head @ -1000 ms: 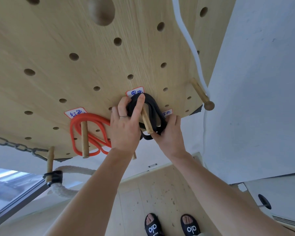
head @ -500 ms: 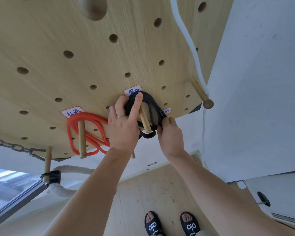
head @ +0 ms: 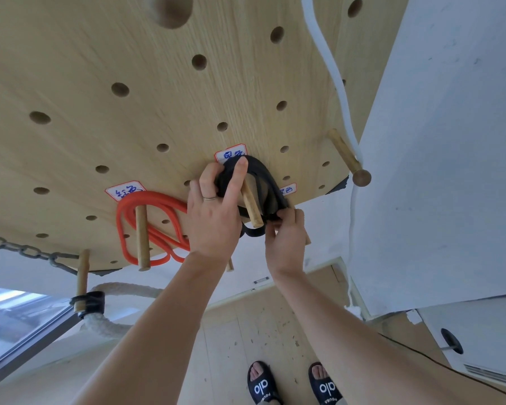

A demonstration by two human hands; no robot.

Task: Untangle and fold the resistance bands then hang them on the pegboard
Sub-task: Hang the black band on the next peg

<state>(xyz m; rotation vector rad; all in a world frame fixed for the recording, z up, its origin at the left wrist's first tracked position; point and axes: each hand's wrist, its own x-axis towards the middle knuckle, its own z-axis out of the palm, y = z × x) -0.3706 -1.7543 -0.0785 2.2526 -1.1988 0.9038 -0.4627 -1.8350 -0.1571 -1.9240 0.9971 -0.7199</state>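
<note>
While the black band (head: 262, 182) loops over a wooden peg (head: 252, 207) on the pale drilled pegboard (head: 158, 118), a coiled red band (head: 149, 229) hangs on the neighbouring peg (head: 142, 238) just left. The left hand (head: 214, 217) curls round the black loop's top; the right hand (head: 287, 244) pinches its lower end. A metal chain (head: 24, 251) hangs further left.

Metal chain (head: 27, 251) at left, thick white rope (head: 111, 320) below it, white cord (head: 330, 62) at right, black slides (head: 292, 384) on wooden floor (head: 246, 331).

The left hand (head: 214, 217) hides part of the black band (head: 263, 176); the label (head: 231, 154) at its 12 o'clock is half covered and unreadable.
</note>
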